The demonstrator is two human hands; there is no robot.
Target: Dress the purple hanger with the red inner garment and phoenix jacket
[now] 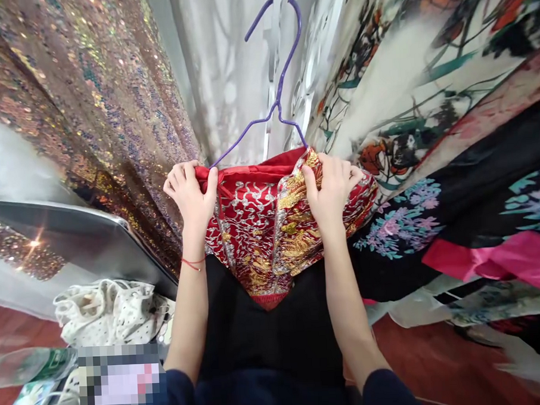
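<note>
A red garment [253, 227] with silver and gold embroidery hangs in front of me, its lower edge narrowing to a point. My left hand [191, 185] is closed on its top left edge, the thumb in front. On the other side my right hand [332, 188] grips the top right part, thumb over the gold embroidery. A purple hanger [280, 88] rises out of the garment's top, its hook upward; the lower part of the hanger is hidden inside the cloth.
Sequinned cloth [113, 84] hangs at the left, patterned white cloth [404, 101] at the right. Black flowered cloth [471, 199] lies below that. A dark-topped chair or panel [83, 234], a white dotted cloth bag [109, 311] and a plastic bottle [31, 365] are at lower left.
</note>
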